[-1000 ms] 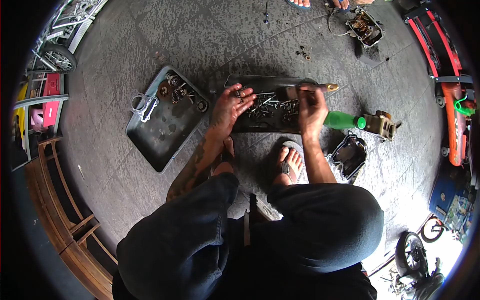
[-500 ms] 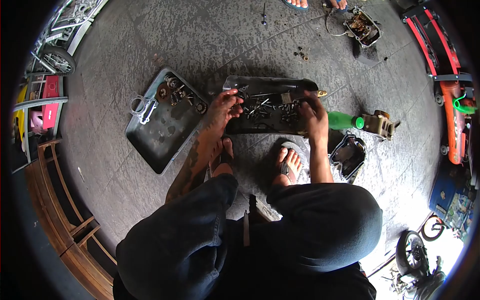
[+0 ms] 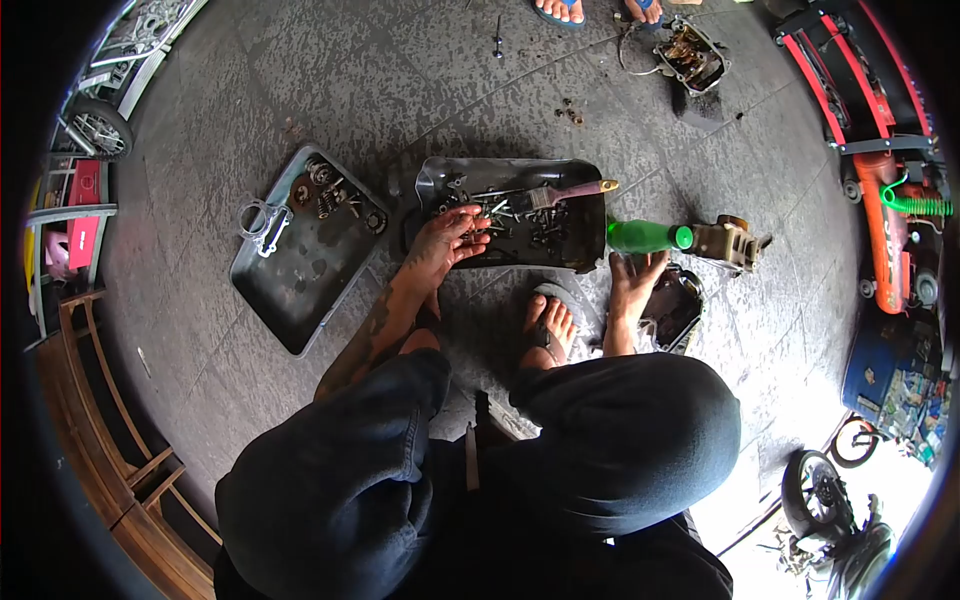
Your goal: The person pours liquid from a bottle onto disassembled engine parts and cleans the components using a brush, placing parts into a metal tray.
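My left hand (image 3: 445, 240) is over the left side of a black tray (image 3: 510, 258), its fingers loosely bent and apart. Nothing shows clearly in it. Small metal bolts (image 3: 545, 230) lie scattered beneath and beside its fingertips. A paintbrush (image 3: 570, 193) with a dark red handle rests across the tray, its tip over the right rim. To the tray's right, my right hand (image 3: 632, 288) is at the near side of a green plastic bottle (image 3: 645, 236) lying on its side. The fingers are spread at the bottle's edge; whether they touch it I cannot tell.
Left stands a second tray (image 3: 300, 300) with gears (image 3: 325, 185) and a metal gasket (image 3: 270, 232). Right of the bottle are an engine part (image 3: 728, 243) and a dark cover (image 3: 675, 305). Another person's feet (image 3: 560, 10) and an open engine casing (image 3: 692, 55) are at the top.
My right hand has moved from over the tray down and right to the bottle, uncovering the paintbrush. My left hand stays over the tray's left part. The whole view has shifted slightly.
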### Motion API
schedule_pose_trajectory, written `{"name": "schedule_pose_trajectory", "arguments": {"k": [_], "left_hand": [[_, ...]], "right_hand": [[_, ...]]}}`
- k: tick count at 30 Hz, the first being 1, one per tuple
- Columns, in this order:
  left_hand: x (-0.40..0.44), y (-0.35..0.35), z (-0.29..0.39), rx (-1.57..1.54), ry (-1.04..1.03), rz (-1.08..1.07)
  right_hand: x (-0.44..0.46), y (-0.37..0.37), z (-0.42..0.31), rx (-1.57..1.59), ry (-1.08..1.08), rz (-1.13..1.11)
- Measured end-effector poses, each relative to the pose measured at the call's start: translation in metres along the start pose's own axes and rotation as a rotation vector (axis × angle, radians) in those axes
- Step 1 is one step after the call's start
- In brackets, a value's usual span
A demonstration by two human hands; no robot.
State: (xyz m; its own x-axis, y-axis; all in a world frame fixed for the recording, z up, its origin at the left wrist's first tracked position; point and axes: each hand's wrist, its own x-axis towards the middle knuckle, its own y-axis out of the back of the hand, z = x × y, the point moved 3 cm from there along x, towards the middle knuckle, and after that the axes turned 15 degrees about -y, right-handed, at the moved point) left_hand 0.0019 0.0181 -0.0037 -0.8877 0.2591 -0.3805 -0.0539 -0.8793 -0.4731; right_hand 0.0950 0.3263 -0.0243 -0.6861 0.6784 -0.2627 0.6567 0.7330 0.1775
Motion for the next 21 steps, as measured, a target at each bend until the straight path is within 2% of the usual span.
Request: {"name": "schedule_pose_trajectory", "arguments": {"k": [2, 4, 5, 8, 9, 11, 13, 15, 17, 19, 20, 21], "left_hand": [[0.000, 0.001, -0.003, -0.082, 0.058, -0.035], [0.004, 0.001, -0.006, -0.117, 0.055, -0.064], [0.004, 0.001, -0.008, -0.152, 0.061, -0.087], [0.008, -0.003, -0.012, -0.202, 0.056, -0.120], [0.010, -0.002, -0.015, -0.254, 0.075, -0.136], [0.015, -0.002, -0.018, -0.264, 0.079, -0.113], [0.016, -0.005, -0.019, -0.292, 0.072, -0.128], [0.020, -0.008, -0.021, -0.312, 0.076, -0.111], [0.024, -0.011, -0.024, -0.268, 0.038, -0.158], [0.028, -0.014, -0.026, -0.263, 0.017, -0.183], [0.030, -0.015, -0.027, -0.253, 0.004, -0.205], [0.030, -0.019, -0.026, -0.256, -0.001, -0.203]], "right_hand": [[0.014, 0.000, 0.001, -0.029, 0.033, 0.029], [0.025, 0.000, -0.008, -0.273, -0.086, 0.044], [0.027, 0.000, -0.010, -0.274, -0.082, 0.041], [0.030, 0.012, -0.015, -0.159, 0.023, 0.014], [0.023, 0.014, -0.026, 0.009, 0.074, -0.071], [0.005, 0.021, -0.066, -0.186, 0.207, -0.118], [-0.013, 0.030, -0.099, -0.510, 0.359, -0.171], [-0.025, 0.030, -0.122, -0.633, 0.285, -0.371], [-0.035, 0.029, -0.132, -0.771, 0.345, -0.480], [-0.041, 0.025, -0.135, -1.111, 0.163, -0.552], [-0.044, 0.022, -0.135, -1.132, 0.255, -0.592], [-0.046, 0.020, -0.138, -1.135, 0.260, -0.594]]}}
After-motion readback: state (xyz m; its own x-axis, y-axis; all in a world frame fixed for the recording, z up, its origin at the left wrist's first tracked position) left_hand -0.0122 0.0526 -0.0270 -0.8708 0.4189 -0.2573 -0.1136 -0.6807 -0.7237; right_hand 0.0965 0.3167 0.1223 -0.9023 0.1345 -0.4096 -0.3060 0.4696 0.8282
